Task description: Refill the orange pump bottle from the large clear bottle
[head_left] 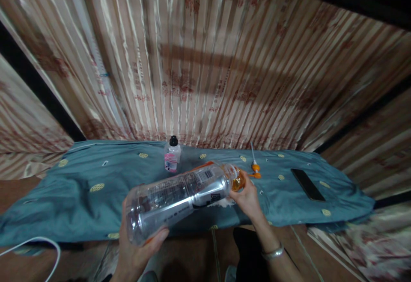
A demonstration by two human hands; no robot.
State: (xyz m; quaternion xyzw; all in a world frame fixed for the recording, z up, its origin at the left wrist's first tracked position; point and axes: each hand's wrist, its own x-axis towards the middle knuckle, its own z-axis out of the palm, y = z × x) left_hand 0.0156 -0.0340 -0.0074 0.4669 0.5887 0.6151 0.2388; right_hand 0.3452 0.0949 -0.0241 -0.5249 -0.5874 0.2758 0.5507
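The left hand (138, 247) cups the base of a clear bottle (180, 196), which lies almost on its side above the near edge of the worktop (80, 188). The right hand (247, 198) closes round its neck at the orange cap (238, 182). Behind it, on the worktop's teal cloth, stand a small bottle (172, 155) and an orange-tipped tube (255, 168). A phone (307, 184) lies to the right, well apart from the bottles. A curtain (192, 59) hangs behind.
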